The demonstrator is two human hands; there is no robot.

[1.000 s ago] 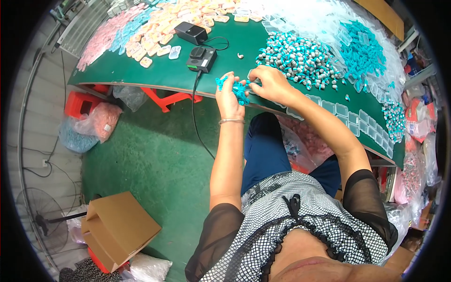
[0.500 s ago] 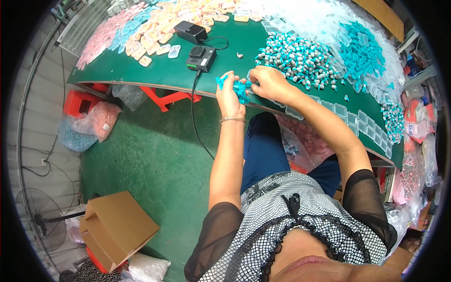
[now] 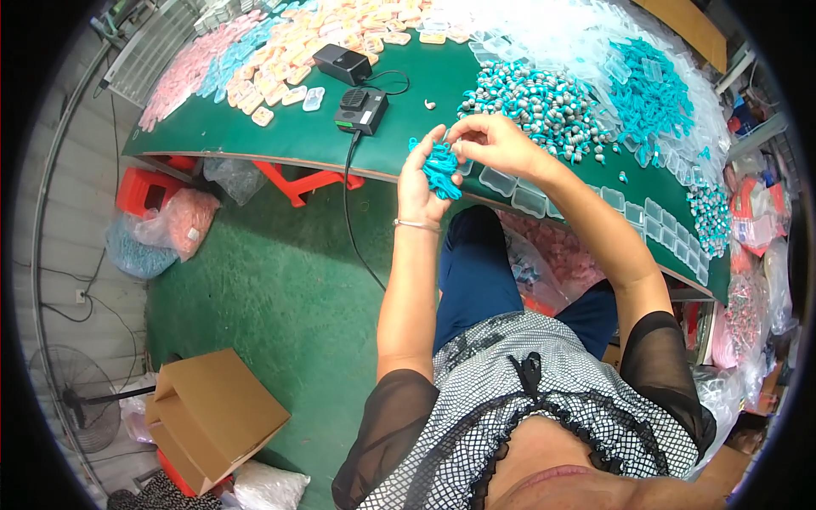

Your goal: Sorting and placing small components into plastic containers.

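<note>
A bunch of looped teal cords lies in my left hand, with the palm turned up and the fingers curled around it. Right beside it, over the table edge, my right hand has its thumb and fingertips pinched together at the bunch's upper side. Whatever sits between those fingertips is too small to make out. Just beyond my right hand spreads a heap of small grey-and-teal pieces. Clear plastic cases with lids stand open in a row along the table's front edge, partly behind my right forearm.
A larger pile of teal cords lies at the right among many clear cases. Two black box-shaped devices with cables stand on the green table. Filled orange cases cover the far left. A cardboard box sits on the floor.
My left hand has turned its palm further up, showing more of the cord bunch. My right hand has shifted slightly up and left, its fingers at the bunch's upper side.
</note>
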